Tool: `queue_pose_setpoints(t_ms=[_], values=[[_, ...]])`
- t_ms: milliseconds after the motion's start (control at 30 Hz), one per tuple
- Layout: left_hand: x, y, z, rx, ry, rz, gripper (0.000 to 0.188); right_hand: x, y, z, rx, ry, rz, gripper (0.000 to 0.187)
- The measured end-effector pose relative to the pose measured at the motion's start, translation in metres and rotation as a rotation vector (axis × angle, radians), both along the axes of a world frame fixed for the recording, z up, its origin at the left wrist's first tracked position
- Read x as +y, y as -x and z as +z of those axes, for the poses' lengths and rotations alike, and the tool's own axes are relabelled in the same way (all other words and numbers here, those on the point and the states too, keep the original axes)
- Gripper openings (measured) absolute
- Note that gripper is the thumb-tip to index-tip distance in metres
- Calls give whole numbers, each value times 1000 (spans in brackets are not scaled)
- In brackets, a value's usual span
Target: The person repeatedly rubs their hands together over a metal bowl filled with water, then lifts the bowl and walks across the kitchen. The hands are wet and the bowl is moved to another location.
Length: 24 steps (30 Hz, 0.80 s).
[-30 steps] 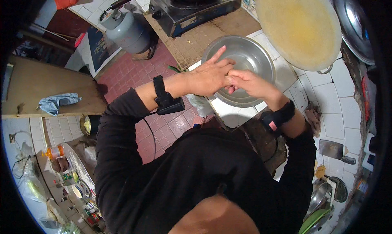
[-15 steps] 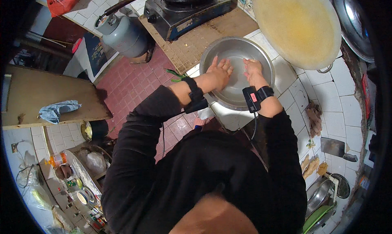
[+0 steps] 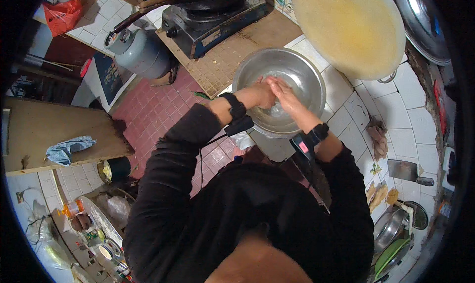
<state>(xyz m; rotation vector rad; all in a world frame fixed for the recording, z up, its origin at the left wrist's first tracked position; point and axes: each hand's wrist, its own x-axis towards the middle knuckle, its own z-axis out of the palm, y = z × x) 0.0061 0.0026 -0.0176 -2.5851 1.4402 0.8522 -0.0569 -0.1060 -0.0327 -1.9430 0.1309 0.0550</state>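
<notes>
A wide steel basin (image 3: 316, 80) stands on the tiled counter, with some clear liquid in its bottom. My hands meet over its left half, touching each other. My right hand (image 3: 286, 92) lies with fingers stretched out against the left one and holds nothing. The fingers of my left hand (image 3: 262, 95) are mostly hidden behind the right hand, so their shape is unclear. Both wrists carry black straps with small boxes and cables.
Beyond the basin sits a gas stove (image 3: 213, 28) bearing a dark wok, beside a grey gas cylinder (image 3: 146, 55). A large round yellowish board (image 3: 349, 31) leans at the right. A cleaver (image 3: 403, 170) lies farther right on the tiles. A blue cloth (image 3: 69, 149) rests on a wooden surface at left.
My hands were apart, spread over the basin; now they have come together on its left side. The right hand moved left. The whole view shifted slightly.
</notes>
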Motion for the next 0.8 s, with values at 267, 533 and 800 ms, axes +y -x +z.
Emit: queue_pose_setpoints(t_ms=[267,533,800], values=[[36,7,28,-504,248,-224,67,-55,-11,25,212,-102,46,40],[43,3,38,-431,459,-368,38,-26,1,73,121,570,402,34],[41,14,52,-218,796,-323,43,-35,9,94,192,-88,576,25]])
